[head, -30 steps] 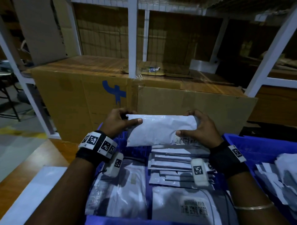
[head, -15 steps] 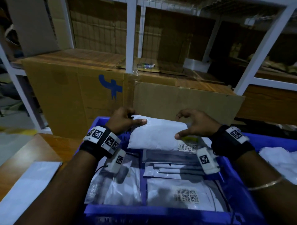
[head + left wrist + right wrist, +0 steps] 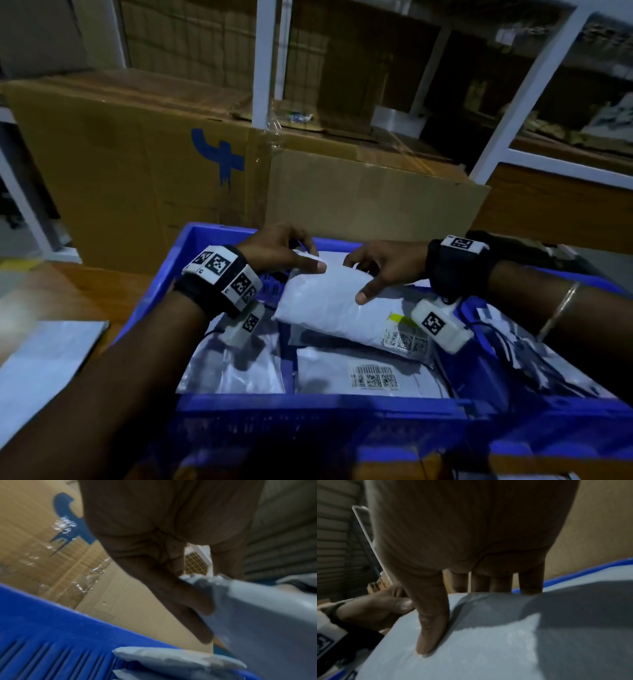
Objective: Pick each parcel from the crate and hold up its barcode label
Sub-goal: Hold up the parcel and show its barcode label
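A white parcel (image 3: pixel 329 308) lies tilted on other parcels in the blue crate (image 3: pixel 308 402). Its barcode label (image 3: pixel 406 337) faces up at the near right corner. My left hand (image 3: pixel 310 253) pinches the parcel's far left corner, thumb on top and fingers behind. My right hand (image 3: pixel 358 279) holds the far edge near the middle, thumb pressed on top. In the left wrist view my left hand (image 3: pixel 211 582) grips the parcel (image 3: pixel 265 615) above the crate wall (image 3: pixel 42 622). In the right wrist view my right hand (image 3: pixel 458 615) has its thumb flat on the parcel (image 3: pixel 488 649).
A grey parcel with a barcode (image 3: pixel 373 377) lies nearer me in the crate, beside clear bags (image 3: pixel 236 370) in the left compartment. A big cardboard box (image 3: pixel 137 164) and white shelf posts (image 3: pixel 263 61) stand right behind. Another blue crate (image 3: pixel 548 359) adjoins on the right.
The parcel has come down from in front of the cardboard box onto the pile in the crate. My right hand left its right end and moved to the middle.
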A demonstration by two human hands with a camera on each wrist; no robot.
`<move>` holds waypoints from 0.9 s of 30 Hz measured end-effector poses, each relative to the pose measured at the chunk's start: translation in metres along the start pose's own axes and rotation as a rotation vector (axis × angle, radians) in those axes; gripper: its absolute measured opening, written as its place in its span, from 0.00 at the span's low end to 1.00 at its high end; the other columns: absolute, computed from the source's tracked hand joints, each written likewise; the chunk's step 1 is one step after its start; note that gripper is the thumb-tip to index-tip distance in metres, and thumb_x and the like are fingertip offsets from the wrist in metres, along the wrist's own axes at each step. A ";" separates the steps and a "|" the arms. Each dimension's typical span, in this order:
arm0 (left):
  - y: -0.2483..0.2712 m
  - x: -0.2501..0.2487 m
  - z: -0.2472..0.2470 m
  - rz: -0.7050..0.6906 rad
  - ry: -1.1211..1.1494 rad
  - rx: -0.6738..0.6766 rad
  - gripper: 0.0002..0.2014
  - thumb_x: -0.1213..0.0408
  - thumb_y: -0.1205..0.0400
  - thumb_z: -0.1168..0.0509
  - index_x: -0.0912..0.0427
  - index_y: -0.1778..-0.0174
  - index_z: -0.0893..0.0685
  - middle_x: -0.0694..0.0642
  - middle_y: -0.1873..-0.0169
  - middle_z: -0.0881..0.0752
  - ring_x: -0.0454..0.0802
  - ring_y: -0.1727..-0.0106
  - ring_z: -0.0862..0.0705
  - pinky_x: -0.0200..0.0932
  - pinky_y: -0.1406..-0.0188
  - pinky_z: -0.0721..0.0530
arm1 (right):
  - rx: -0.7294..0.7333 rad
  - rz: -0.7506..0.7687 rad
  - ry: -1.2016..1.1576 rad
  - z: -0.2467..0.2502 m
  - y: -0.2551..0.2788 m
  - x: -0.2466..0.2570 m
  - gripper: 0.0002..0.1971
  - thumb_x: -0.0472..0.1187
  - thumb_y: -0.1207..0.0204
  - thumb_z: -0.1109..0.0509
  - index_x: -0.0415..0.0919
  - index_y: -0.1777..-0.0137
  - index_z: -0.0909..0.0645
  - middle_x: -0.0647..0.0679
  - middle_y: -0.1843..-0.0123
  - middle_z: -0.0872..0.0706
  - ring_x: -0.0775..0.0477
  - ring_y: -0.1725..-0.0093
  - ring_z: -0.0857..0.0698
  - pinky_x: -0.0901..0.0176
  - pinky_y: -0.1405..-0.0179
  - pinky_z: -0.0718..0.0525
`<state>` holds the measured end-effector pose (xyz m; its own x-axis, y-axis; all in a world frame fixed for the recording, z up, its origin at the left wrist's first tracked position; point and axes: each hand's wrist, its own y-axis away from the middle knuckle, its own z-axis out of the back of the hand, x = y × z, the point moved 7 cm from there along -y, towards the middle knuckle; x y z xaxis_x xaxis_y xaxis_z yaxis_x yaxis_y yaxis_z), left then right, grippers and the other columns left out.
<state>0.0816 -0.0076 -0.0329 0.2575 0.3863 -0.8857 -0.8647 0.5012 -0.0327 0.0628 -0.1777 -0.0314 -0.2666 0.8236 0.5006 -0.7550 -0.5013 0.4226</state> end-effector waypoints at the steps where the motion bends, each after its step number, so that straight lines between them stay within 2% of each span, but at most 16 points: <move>1: -0.001 0.002 -0.006 0.017 -0.033 0.046 0.14 0.56 0.29 0.20 0.59 0.55 0.12 0.62 0.61 0.10 0.54 0.61 0.11 0.48 0.65 0.13 | 0.030 -0.014 -0.006 -0.006 0.000 -0.004 0.18 0.43 0.31 0.17 0.44 0.44 0.17 0.46 0.50 0.08 0.39 0.49 0.10 0.43 0.45 0.13; 4: -0.004 0.007 -0.021 0.063 -0.103 0.175 0.14 0.58 0.30 0.19 0.57 0.53 0.12 0.58 0.61 0.08 0.54 0.60 0.11 0.55 0.57 0.12 | 0.125 -0.047 0.015 -0.024 0.000 -0.016 0.17 0.38 0.30 0.19 0.39 0.43 0.16 0.41 0.47 0.09 0.40 0.48 0.11 0.41 0.42 0.14; 6: -0.005 0.011 -0.030 0.079 -0.151 0.233 0.13 0.61 0.30 0.19 0.57 0.53 0.12 0.56 0.61 0.08 0.56 0.57 0.09 0.56 0.56 0.12 | 0.169 -0.064 0.057 -0.034 -0.001 -0.023 0.19 0.38 0.29 0.19 0.36 0.40 0.17 0.39 0.46 0.09 0.43 0.48 0.11 0.41 0.40 0.15; 9: -0.004 0.020 -0.040 0.118 -0.222 0.284 0.12 0.65 0.30 0.20 0.57 0.53 0.13 0.53 0.62 0.08 0.57 0.56 0.09 0.57 0.58 0.11 | 0.217 -0.064 0.080 -0.048 -0.003 -0.030 0.18 0.39 0.28 0.19 0.33 0.40 0.16 0.39 0.45 0.09 0.38 0.46 0.11 0.44 0.40 0.14; 11: -0.004 0.025 -0.045 0.144 -0.221 0.301 0.11 0.67 0.30 0.21 0.58 0.54 0.13 0.55 0.63 0.08 0.58 0.58 0.09 0.53 0.65 0.12 | 0.223 -0.063 0.087 -0.055 -0.006 -0.033 0.17 0.39 0.27 0.20 0.33 0.42 0.16 0.38 0.46 0.09 0.43 0.50 0.11 0.50 0.43 0.14; 14: -0.004 0.030 -0.050 0.168 -0.247 0.344 0.08 0.69 0.27 0.23 0.60 0.54 0.13 0.56 0.62 0.09 0.55 0.60 0.09 0.40 0.73 0.17 | 0.216 -0.053 0.162 -0.060 -0.010 -0.035 0.15 0.45 0.29 0.19 0.40 0.46 0.15 0.48 0.53 0.09 0.51 0.55 0.14 0.61 0.51 0.16; 16: -0.004 0.032 -0.052 0.179 -0.283 0.370 0.07 0.70 0.25 0.26 0.60 0.53 0.13 0.54 0.62 0.09 0.53 0.60 0.09 0.38 0.74 0.18 | 0.207 -0.041 0.198 -0.062 -0.013 -0.034 0.13 0.46 0.31 0.18 0.45 0.50 0.14 0.58 0.59 0.12 0.59 0.60 0.16 0.70 0.57 0.21; 17: -0.003 0.033 -0.054 0.185 -0.294 0.384 0.07 0.71 0.26 0.26 0.60 0.53 0.12 0.54 0.62 0.09 0.52 0.61 0.10 0.37 0.75 0.18 | 0.206 -0.037 0.204 -0.063 -0.014 -0.034 0.13 0.46 0.32 0.17 0.44 0.50 0.14 0.59 0.60 0.12 0.60 0.60 0.16 0.70 0.57 0.21; 19: -0.002 0.034 -0.059 0.197 -0.315 0.413 0.09 0.69 0.27 0.24 0.60 0.52 0.12 0.56 0.59 0.09 0.50 0.62 0.11 0.35 0.77 0.19 | 0.215 -0.037 0.227 -0.068 -0.015 -0.034 0.17 0.47 0.33 0.16 0.43 0.47 0.12 0.55 0.54 0.09 0.56 0.55 0.12 0.64 0.51 0.17; 22: -0.001 0.037 -0.068 0.218 -0.331 0.450 0.12 0.67 0.28 0.22 0.60 0.49 0.12 0.59 0.55 0.09 0.49 0.61 0.12 0.33 0.78 0.20 | 0.241 -0.049 0.269 -0.074 -0.015 -0.036 0.19 0.50 0.34 0.17 0.47 0.44 0.12 0.55 0.50 0.08 0.54 0.50 0.11 0.58 0.43 0.15; 27: -0.005 0.037 -0.068 0.195 -0.345 0.411 0.16 0.60 0.30 0.20 0.55 0.49 0.12 0.51 0.62 0.11 0.47 0.62 0.12 0.31 0.79 0.22 | 0.241 -0.068 0.278 -0.071 -0.013 -0.032 0.24 0.51 0.35 0.16 0.48 0.40 0.14 0.54 0.47 0.08 0.52 0.48 0.11 0.54 0.41 0.15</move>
<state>0.0658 -0.0482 -0.0965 0.2961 0.6978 -0.6523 -0.6892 0.6289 0.3600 0.0392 -0.1788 -0.1067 -0.3979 0.8813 0.2550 -0.6229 -0.4635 0.6302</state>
